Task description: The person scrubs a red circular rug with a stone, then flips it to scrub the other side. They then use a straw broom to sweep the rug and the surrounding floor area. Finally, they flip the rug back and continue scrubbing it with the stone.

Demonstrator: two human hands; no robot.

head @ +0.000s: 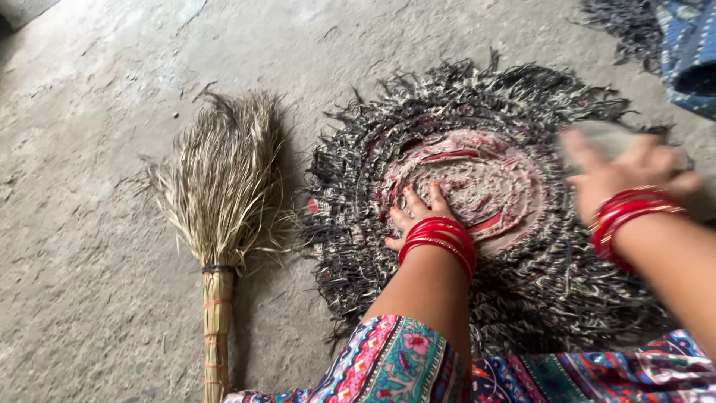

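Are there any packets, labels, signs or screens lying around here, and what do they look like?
None in view: no package, label, sign or screen.
What is there: a round fringed rag mat, dark with a pink-red middle, under the left hand.
A straw broom lies on the concrete floor, left of the mat.
The right hand is blurred over the mat's right side.

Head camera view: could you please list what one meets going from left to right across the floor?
Straw-coloured grass broom with bound handle → left hand with red bangles, pressed flat on the round, dark-fringed rag mat with a pinkish centre → blurred right hand with red bangles, at the mat's right side → blue patterned cloth, far right corner.
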